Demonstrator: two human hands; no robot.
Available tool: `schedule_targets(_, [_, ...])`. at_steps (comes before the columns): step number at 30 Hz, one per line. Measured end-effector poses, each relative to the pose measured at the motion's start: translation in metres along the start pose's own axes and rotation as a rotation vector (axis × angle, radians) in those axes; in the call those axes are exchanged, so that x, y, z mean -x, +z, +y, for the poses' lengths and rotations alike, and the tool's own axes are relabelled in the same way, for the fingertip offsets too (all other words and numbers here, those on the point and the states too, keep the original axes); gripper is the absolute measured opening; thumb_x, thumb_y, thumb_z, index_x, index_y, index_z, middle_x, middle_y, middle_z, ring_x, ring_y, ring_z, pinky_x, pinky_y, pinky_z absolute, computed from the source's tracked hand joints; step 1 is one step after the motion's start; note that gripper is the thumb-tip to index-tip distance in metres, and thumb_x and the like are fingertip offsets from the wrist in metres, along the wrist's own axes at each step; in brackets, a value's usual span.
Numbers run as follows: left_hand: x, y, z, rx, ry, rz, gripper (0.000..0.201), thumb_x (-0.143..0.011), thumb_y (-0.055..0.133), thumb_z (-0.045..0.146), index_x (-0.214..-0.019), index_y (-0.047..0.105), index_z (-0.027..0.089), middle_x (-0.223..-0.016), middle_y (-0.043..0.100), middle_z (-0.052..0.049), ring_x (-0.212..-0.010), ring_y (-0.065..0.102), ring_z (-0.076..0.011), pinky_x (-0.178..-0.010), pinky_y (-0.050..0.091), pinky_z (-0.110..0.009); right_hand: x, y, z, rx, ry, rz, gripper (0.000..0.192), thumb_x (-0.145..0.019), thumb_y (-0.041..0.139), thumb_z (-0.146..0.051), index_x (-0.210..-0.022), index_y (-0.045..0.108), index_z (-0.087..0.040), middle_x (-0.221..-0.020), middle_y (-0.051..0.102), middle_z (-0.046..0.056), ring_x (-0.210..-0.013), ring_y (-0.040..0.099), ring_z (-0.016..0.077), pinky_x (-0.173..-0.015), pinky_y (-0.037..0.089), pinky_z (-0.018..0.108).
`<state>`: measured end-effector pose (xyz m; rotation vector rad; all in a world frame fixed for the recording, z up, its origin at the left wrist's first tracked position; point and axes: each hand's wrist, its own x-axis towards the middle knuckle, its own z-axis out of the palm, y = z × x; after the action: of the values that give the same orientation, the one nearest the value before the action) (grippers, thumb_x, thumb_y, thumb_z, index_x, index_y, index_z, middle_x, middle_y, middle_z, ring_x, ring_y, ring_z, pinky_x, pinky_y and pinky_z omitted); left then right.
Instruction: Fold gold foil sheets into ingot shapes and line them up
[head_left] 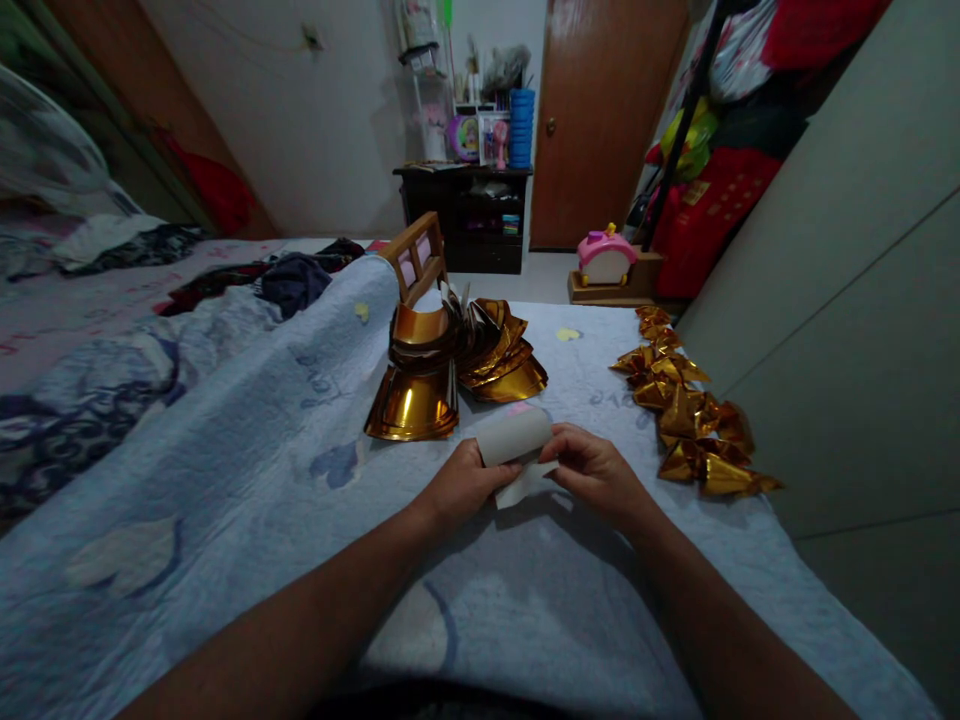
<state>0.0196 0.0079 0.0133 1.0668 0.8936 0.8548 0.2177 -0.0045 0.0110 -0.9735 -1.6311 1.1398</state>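
both hands meet over the blue quilt (247,520), just on the near side of the gold sheet stack (412,400), which serves as landmark here. left hand (461,485) and right hand (596,470) each pinch one end of a single paper sheet (516,440), white side up, curled over into a loose roll; a flap of it hangs below between the thumbs. fingers pressed on the paper at both ends, not spread.

step in hand, as judged: the sheet is mid-fold or mid-roll, shape not yet closed. the next move looks to call for keeping both edges lined up while the curl is tightened, with light pressure so the foil does not crease wrong.

around the stack:
- just beyond and right of it, a second fanned pile of gold sheets (499,355), curled and slumping.
- well to the right of it, along the quilt edge by the pale wall, a row of folded gold pieces (694,410), pointed shapes, bunched close.
- behind it, a small wooden frame (420,255) standing on the bed.
- far left, rumpled dark clothes (296,280).

in the way: nothing lies between hands and stack; the soft quilt gives a poor surface for pressing folds. light is dim, fine creases hard to read.
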Motion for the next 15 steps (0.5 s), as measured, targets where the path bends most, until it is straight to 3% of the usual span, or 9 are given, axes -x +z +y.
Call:
schedule_targets(3, [0.0003, -0.001, 0.0023, -0.015, 0.018, -0.016, 0.041, -0.067, 0.078, 0.02, -0.107, 0.074, 0.009, -0.091, 0.073, -0.009, -0.079, 0.063, -0.0182, -0.074, 0.05, -0.027, 0.0006, 0.0007, -0.0015, -0.049, 0.019, -0.003, 0.004, -0.077, 0.066, -0.018, -0.08, 0.067, -0.021, -0.09, 0.064, 0.003, -0.086, 0.061, 0.0186, -0.077, 0.048, 0.031])
schedule_targets(10, [0.0037, -0.0072, 0.0064, -0.046, 0.011, -0.102, 0.046, -0.069, 0.078, 0.032, -0.108, 0.071, 0.01, -0.07, 0.061, -0.001, -0.056, 0.05, -0.0098, -0.051, 0.04, -0.021, 0.0017, 0.0006, 0.0, -0.081, 0.04, 0.029, 0.002, -0.082, 0.067, -0.022, -0.08, 0.066, -0.021, -0.079, 0.062, 0.001, -0.075, 0.058, 0.0158, -0.07, 0.045, 0.029])
schedule_targets(15, [0.004, -0.0061, 0.0053, -0.008, 0.0, -0.049, 0.04, -0.075, 0.079, 0.044, -0.092, 0.071, 0.009, -0.068, 0.063, -0.002, -0.055, 0.052, -0.0095, -0.053, 0.041, -0.021, 0.0023, 0.0028, 0.0026, -0.073, 0.02, 0.028, 0.002, -0.082, 0.068, -0.02, -0.081, 0.067, -0.021, -0.084, 0.061, 0.001, -0.078, 0.058, 0.0156, -0.07, 0.046, 0.028])
